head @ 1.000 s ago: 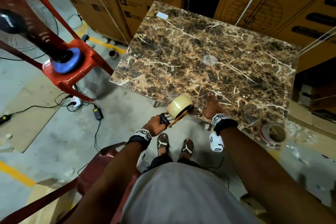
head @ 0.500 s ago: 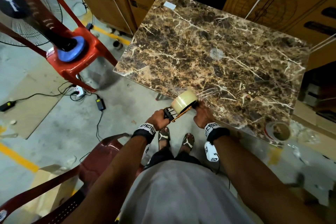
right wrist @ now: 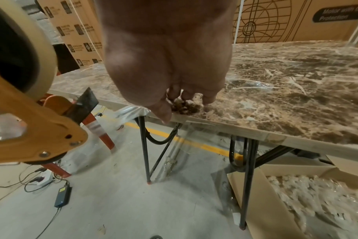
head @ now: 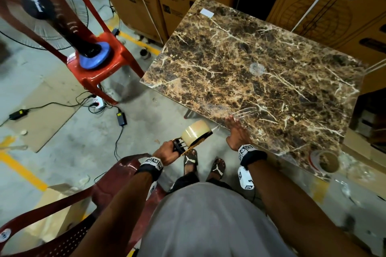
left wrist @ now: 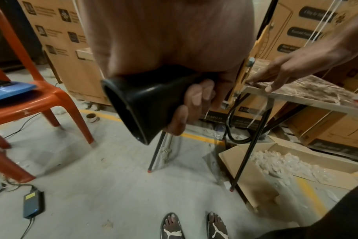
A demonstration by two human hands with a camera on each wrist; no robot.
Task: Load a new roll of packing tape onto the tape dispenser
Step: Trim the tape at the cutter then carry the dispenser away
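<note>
My left hand grips the black handle of the tape dispenser, fingers curled round it. The dispenser's yellow frame carries a full roll of clear tape and hangs just off the near edge of the marble-pattern table. A strip of clear tape runs from the roll onto the tabletop. My right hand lies flat on the table's near edge, its fingertips pressing on the stuck-down tape.
An empty tape core sits at the table's near right corner. A red chair holding a fan stands at the left, and a maroon chair is behind me. Cardboard cartons line the back. An open box lies under the table, and power adapters lie on the floor.
The dispenser has drawn back off the table edge, stretching a strip of tape. My right hand left the roll's side and now lies flat on the table edge.
</note>
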